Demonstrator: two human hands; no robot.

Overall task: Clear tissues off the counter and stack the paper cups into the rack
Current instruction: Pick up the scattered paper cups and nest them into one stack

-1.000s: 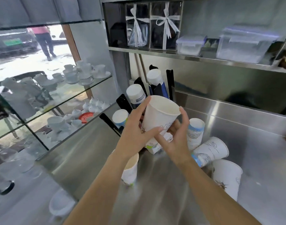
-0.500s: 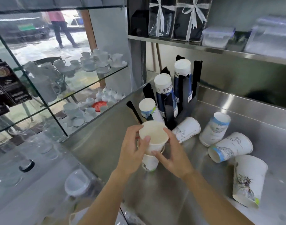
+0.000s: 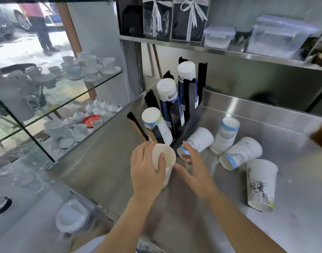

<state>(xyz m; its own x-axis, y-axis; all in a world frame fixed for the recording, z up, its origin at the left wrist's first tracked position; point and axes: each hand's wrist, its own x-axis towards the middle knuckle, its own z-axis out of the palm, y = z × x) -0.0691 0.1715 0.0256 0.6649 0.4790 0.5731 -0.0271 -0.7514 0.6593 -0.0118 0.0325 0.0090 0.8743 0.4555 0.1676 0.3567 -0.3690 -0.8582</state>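
My left hand (image 3: 146, 172) grips a nested stack of white paper cups (image 3: 165, 161), mouth up, resting on the steel counter (image 3: 193, 225) just in front of the black cup rack (image 3: 185, 114). My right hand (image 3: 195, 172) hovers beside the stack with fingers spread, holding nothing, close to a cup lying on its side (image 3: 198, 141). The rack holds three upside-down cup stacks (image 3: 167, 99). Three more loose cups sit to the right: one upside down (image 3: 227, 136), one on its side (image 3: 242, 152), and a tall one lying down (image 3: 259, 185).
A glass display case (image 3: 56, 99) with white teacups and saucers stands on the left. Above the counter, a steel shelf (image 3: 229, 52) carries ribboned boxes and plastic containers. A brown object (image 3: 321, 136) pokes in at the right edge. No tissues are visible.
The cup held up in both hands came down onto another cup on the counter. My right hand has let go and opened; my left still holds the stack.
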